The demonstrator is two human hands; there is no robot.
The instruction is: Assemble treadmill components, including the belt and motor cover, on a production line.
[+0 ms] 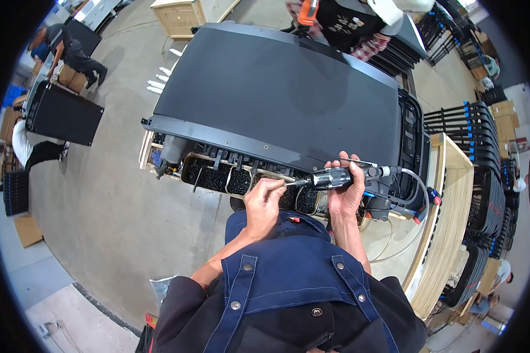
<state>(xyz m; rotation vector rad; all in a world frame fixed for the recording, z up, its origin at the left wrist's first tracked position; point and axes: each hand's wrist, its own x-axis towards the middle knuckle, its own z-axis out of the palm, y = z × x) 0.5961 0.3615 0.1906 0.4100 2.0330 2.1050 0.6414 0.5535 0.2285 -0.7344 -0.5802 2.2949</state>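
Note:
My right hand wraps around a black air screwdriver, lying sideways with its bit toward the left. A thin metal lever sticks out along the tool by my fingertips. My left hand is pinched closed at the tip of the bit; whether a small screw sits between the fingers is hidden. Both hands are over the near edge of a large dark grey panel. Below them are bins full of small black screws, one bin left of my left hand and another bin between my hands.
A clear hose loops from the screwdriver on the right. A wooden crate stands right of the panel, near stacked black frames. Across the panel, another person is beside an orange power tool. Two more people are far left.

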